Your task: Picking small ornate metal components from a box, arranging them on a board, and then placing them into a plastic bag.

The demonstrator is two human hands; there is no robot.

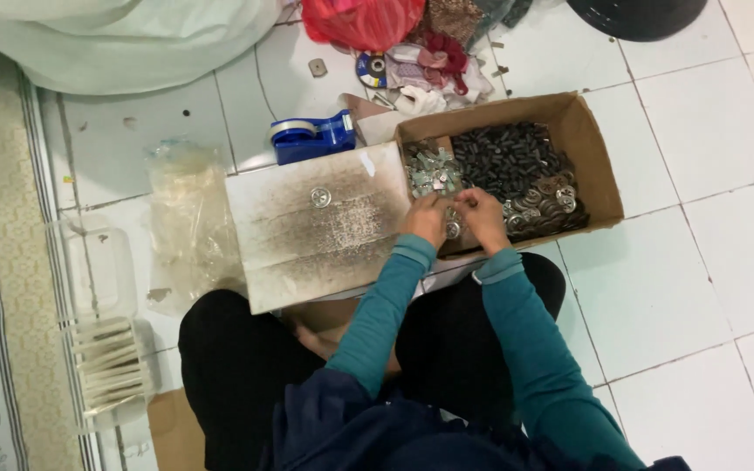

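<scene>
My left hand [427,218] and my right hand [482,215] meet at the near edge of a brown cardboard box [592,150]. Between their fingertips sits a small silvery metal part [453,228]; both hands pinch at it. Inside the box lie a pile of black screws [506,159], silvery square pieces [430,173] at the left and round metal washers [544,206] at the right. A single round washer [320,198] rests on the stained white board [307,253] left of the box. Teal sleeves cover both arms.
A blue tape dispenser [311,136] stands behind the board. Clear plastic bags [189,218] and a clear tub with white sticks [111,366] lie at the left. A red bag [359,22] and rags sit at the back on the white tiled floor [700,288].
</scene>
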